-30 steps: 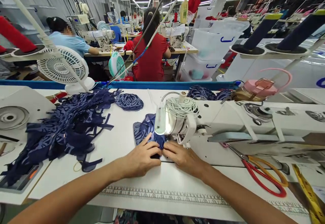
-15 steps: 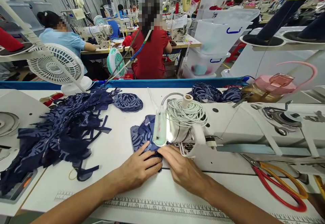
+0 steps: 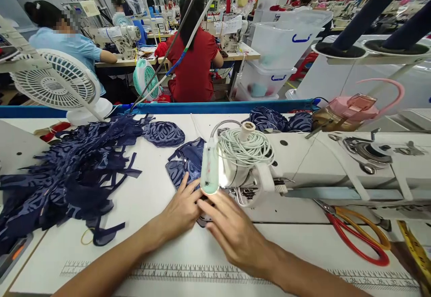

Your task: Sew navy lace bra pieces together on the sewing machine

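Note:
A navy patterned fabric piece (image 3: 182,164) lies under the head of a white sewing machine (image 3: 235,169), beside its pale green guard (image 3: 210,167). My left hand (image 3: 180,211) holds the near part of this piece against the machine bed, its fingers bent and the index stretched forward. My right hand (image 3: 235,229) is just in front of the needle area, its fingers apart and their tips close to those of my left hand. The needle and the fabric under my fingers are hidden.
A heap of navy patterned fabric pieces (image 3: 84,167) covers the left of the table. Scissors (image 3: 360,234) with red and orange handles lie at right. Behind stand a white fan (image 3: 57,79), a pink-lidded bottle (image 3: 350,111) and thread cones (image 3: 365,23). Two people sit at machines ahead.
My right hand has shifted left and nearer, its fingers spreading beside my left hand. More of the fabric's far part shows left of the guard. The view has turned slightly right.

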{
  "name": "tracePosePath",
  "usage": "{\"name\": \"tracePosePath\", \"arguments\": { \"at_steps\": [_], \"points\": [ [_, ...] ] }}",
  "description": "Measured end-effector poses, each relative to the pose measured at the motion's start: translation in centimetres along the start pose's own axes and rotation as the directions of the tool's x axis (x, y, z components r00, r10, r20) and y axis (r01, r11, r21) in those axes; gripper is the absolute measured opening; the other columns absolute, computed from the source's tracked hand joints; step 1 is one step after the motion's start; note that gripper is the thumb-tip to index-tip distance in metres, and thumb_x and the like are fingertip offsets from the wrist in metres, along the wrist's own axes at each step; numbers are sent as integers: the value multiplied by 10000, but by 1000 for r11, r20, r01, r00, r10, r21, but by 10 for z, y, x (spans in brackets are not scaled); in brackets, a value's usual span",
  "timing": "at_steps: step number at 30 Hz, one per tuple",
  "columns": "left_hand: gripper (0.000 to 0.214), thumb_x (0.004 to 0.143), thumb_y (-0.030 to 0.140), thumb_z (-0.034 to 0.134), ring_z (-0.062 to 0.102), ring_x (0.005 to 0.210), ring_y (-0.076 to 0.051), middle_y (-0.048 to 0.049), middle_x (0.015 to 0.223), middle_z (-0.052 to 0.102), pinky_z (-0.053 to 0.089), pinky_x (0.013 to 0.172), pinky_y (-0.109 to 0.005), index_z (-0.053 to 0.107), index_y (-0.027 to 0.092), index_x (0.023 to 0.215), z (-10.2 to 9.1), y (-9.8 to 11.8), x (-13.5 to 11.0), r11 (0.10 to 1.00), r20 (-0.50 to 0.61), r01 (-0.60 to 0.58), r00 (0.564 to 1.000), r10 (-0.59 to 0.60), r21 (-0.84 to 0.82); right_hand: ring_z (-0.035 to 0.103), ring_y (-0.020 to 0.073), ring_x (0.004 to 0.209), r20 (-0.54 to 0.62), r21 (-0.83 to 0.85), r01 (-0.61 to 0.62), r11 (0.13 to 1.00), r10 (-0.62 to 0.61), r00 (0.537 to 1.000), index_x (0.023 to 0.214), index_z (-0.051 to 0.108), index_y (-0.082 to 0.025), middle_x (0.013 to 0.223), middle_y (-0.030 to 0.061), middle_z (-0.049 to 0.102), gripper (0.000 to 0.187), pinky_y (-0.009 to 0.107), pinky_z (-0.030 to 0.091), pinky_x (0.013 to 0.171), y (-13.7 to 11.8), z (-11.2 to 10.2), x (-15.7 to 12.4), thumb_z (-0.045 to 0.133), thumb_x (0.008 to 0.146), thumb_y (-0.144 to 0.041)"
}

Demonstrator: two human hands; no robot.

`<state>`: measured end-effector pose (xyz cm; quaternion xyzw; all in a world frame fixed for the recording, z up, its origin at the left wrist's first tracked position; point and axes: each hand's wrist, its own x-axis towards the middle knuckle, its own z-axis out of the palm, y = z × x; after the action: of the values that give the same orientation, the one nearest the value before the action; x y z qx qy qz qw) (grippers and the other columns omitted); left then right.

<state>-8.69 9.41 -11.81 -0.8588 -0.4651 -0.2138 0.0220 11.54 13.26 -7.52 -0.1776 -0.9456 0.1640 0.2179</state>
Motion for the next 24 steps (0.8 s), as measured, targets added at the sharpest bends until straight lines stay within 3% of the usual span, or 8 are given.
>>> {"name": "tracePosePath", "arguments": {
  "at_steps": [3, 6, 10, 14, 18, 24],
  "points": [
    [359, 948, 143, 493, 437, 1316, -275, -130, 1321, 551, 417, 1058, -520, 565, 227, 1290, -11, -4, 9, 992, 93, 18, 996, -7, -124, 603, 263, 1110, -174, -98, -108, 989, 89, 981, 1354, 499, -185, 1223, 135, 626, 395, 441, 525, 928, 25, 3, -41, 421, 967, -165],
    [305, 960, 177, 499, 541, 1182, -230, -122, 1188, 617, 442, 1036, -467, 612, 229, 1239, -15, -7, 19, 974, 123, 20, 992, 8, -225, 621, 244, 1024, -251, -47, -215, 976, 197, 948, 1266, 566, -238, 1101, 87, 657, 332, 427, 540, 879, 44, 8, -54, 445, 962, -181],
    [305, 951, 179, 508, 578, 1055, -216, -100, 1047, 642, 458, 1008, -440, 625, 233, 1228, -8, -11, 25, 972, 132, -5, 990, 37, -237, 610, 236, 973, -279, 16, -239, 971, 234, 931, 1071, 631, -231, 1023, 75, 645, 226, 408, 538, 822, 48, 9, -48, 442, 956, -184],
    [306, 964, 211, 482, 577, 1020, -218, -101, 1065, 625, 500, 938, -406, 615, 250, 1237, 1, -16, 23, 976, 156, 23, 988, 11, -216, 593, 231, 940, -296, 52, -231, 972, 236, 926, 896, 601, -206, 961, 77, 628, 169, 407, 521, 797, 49, 8, -46, 444, 949, -171],
    [292, 967, 212, 470, 586, 992, -212, -101, 1058, 621, 508, 917, -384, 622, 242, 1214, 0, -14, 25, 980, 124, 11, 992, 14, -196, 574, 225, 925, -268, 84, -272, 959, 285, 920, 891, 577, -205, 934, 69, 613, 136, 390, 516, 765, 51, 8, -48, 457, 950, -182],
    [267, 927, 100, 469, 594, 986, -222, -112, 1069, 643, 498, 920, -448, 651, 190, 1101, -4, -2, 21, 997, 3, -46, 999, 46, -63, 564, 221, 927, -253, 79, -286, 955, 297, 921, 975, 619, -207, 921, 65, 611, 161, 389, 510, 794, 50, 6, -47, 465, 947, -168]
  ]
}}
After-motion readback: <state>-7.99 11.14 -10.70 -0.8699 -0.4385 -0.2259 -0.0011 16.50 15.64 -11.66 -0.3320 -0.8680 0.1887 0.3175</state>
